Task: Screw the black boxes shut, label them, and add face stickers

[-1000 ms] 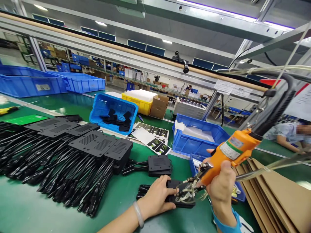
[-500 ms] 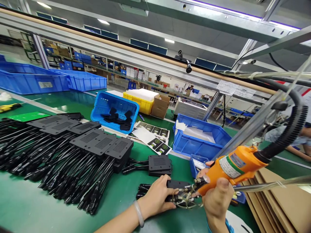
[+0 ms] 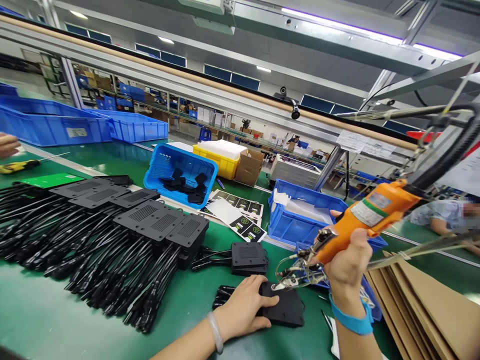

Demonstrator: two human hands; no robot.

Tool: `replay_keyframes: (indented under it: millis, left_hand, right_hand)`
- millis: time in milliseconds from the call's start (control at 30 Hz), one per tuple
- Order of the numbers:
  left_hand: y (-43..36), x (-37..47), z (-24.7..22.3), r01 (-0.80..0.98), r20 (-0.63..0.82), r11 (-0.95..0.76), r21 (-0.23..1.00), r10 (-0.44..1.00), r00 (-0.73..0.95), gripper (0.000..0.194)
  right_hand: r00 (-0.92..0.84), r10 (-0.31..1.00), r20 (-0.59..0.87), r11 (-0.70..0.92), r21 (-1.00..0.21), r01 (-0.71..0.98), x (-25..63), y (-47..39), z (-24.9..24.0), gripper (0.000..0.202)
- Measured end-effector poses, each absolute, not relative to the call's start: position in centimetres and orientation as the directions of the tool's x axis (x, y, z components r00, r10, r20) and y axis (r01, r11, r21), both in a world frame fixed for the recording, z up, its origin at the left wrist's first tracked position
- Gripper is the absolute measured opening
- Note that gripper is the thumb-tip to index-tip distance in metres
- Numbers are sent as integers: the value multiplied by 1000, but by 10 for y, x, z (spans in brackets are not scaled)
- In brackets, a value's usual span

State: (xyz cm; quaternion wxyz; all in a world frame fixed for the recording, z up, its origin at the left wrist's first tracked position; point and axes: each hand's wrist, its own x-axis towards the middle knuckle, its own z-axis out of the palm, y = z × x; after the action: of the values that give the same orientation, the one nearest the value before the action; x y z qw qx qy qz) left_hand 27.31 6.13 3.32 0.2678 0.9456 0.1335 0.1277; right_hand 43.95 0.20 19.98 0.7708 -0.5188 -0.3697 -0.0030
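Observation:
My left hand (image 3: pixel 244 306) grips the left end of a black plastic box (image 3: pixel 288 306) lying flat on the green table, thumb and forefinger over its top. Black cable ends (image 3: pixel 222 296) stick out left of that hand. In my right hand (image 3: pixel 351 262) is an orange power screwdriver (image 3: pixel 371 212), held tilted with the fingers wrapped round its body. Its metal nose, with thin tubes around it, reaches the box's far left corner; whether the tip touches is unclear. Just behind lies a small stack of similar black boxes (image 3: pixel 248 255) with cables.
Rows of black cabled boxes (image 3: pixel 140 215) cover the left side. Behind stand a blue basket (image 3: pixel 153 172) of black pieces, label sheets (image 3: pixel 240 212) and a blue bin (image 3: pixel 288 225). Cardboard sheets (image 3: pixel 420 305) lean at right. Another person's hand (image 3: pixel 7 145) shows at far left.
The screwdriver has risen and moved right, its nose now at the box's far corner, uncovering more of the box. My left hand stays on the box. Another person's hand has appeared at far left.

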Motion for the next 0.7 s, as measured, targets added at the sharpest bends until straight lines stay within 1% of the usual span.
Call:
replay_keyframes:
  millis: [100, 200, 267, 533, 700]
  left_hand:
    - [62, 274, 30, 177, 179, -810, 560, 327, 928, 64]
    - [61, 274, 27, 188, 167, -799, 572, 337, 927, 65]
    - [61, 274, 28, 197, 155, -794, 575, 343, 927, 65]
    - [61, 277, 26, 199, 150, -790, 580, 343, 927, 67]
    - [61, 278, 24, 195, 152, -784, 590, 345, 926, 67]
  right_hand:
    - [756, 430, 493, 485, -833, 267, 442, 9, 180, 60]
    - [765, 465, 447, 472, -856, 213, 445, 11, 166, 59]
    - [760, 477, 441, 464, -861, 209, 447, 11, 159, 58]
    - [730, 471, 495, 461, -844, 274, 447, 14, 148, 51]
    - [730, 456, 509, 483, -831, 277, 443, 11, 143, 57]
